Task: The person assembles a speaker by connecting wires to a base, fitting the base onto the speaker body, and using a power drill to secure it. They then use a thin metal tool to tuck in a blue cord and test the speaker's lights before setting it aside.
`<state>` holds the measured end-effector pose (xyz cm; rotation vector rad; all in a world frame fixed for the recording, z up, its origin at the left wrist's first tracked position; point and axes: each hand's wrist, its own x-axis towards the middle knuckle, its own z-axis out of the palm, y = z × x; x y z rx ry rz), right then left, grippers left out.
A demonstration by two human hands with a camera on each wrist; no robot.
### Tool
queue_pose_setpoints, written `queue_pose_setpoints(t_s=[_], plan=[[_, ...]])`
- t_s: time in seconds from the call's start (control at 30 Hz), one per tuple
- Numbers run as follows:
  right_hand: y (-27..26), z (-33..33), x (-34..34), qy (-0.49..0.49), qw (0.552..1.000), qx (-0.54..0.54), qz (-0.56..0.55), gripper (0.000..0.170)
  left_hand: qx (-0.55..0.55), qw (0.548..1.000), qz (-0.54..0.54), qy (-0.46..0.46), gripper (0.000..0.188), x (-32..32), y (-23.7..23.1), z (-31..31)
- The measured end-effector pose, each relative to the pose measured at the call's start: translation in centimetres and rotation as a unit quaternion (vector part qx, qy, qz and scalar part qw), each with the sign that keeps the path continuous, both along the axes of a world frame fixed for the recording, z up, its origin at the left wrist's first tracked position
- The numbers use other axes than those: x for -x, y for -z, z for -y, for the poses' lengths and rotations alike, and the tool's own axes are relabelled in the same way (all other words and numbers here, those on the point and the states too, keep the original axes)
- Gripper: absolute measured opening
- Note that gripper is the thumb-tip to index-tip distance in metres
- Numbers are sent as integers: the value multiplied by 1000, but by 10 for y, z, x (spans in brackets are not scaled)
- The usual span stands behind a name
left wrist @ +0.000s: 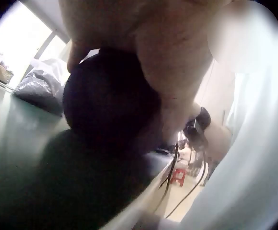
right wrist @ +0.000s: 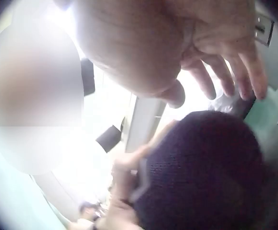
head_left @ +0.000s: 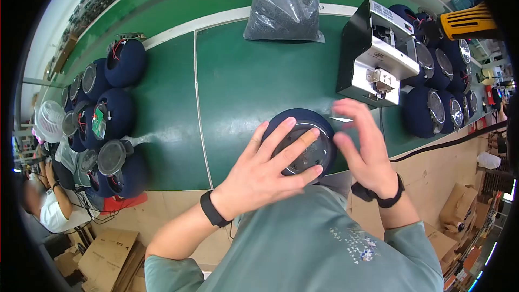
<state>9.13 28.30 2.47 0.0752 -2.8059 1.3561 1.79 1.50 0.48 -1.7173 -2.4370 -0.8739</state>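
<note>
A round, navy, fabric-covered housing [head_left: 299,113] sits near the front edge of the green table, its dark disc-shaped face [head_left: 323,148] turned up. Across that face lies my left hand [head_left: 259,170], fingers spread and mostly straight, one with a tan bandage. The left wrist view shows the housing's dark side [left wrist: 105,96] below this hand. Just right of the housing, my right hand [head_left: 365,148] is raised with fingers apart and loosely bent, holding nothing. In the right wrist view, its fingertips stand above the knitted cover [right wrist: 206,163].
A clear bag of dark contents [head_left: 284,16] stands at the back. A metal bench machine [head_left: 378,54] is at right, near a yellow-handled tool [head_left: 467,21] and a black cable [head_left: 448,145]. Several similar navy housings [head_left: 127,62] line the left; others [head_left: 424,113] line the right.
</note>
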Motion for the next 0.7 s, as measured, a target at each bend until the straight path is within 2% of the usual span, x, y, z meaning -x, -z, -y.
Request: queue_pose_setpoints(t_s=[0.03,0.07,0.1,0.13,0.17,0.2,0.23,0.3,0.4,0.47,0.53,0.57,0.6,0.63,0.67,0.7], plan=[[-6,3,1,2,1000,2,2,60,4,998,65,0,55,-1,-1,0],[-10,7,3,-47,998,40,34,68,-37,994,103,2,63,-1,5,1],[-11,9,6,-96,990,77,65,75,-37,994,105,4,63,-1,11,0],[-8,5,7,-115,988,65,77,86,-88,984,155,-27,65,0,16,-3],[-10,5,9,-114,988,67,81,86,-139,967,205,-58,67,-1,20,-5],[-14,5,12,-117,986,70,96,89,-158,943,284,-72,79,-2,18,-6],[-18,6,14,-120,983,75,113,91,-156,941,292,-73,79,-3,19,-8],[-21,6,17,-116,981,81,129,93,-205,892,390,-98,93,-6,23,-11],[-22,7,15,-107,983,63,135,98,-179,905,374,-97,102,-4,22,-12],[-26,5,12,-100,986,37,128,101,-195,898,380,-108,99,-6,24,-13],[-33,1,10,74,995,-65,-30,106,-219,889,385,-116,97,-7,27,-15],[-39,-9,22,188,969,-20,-160,111,-222,889,380,-126,97,-8,27,-15],[-48,-28,45,229,918,18,-322,104,-225,889,375,-134,97,-8,28,-17],[-63,-42,73,286,864,98,-403,90,-227,891,372,-124,97,-6,27,-20],[-89,-48,91,234,871,144,-406,58,-220,902,349,-128,95,-5,25,-23],[-111,-59,102,177,907,117,-363,46,-211,912,325,-133,94,-3,24,-25]])
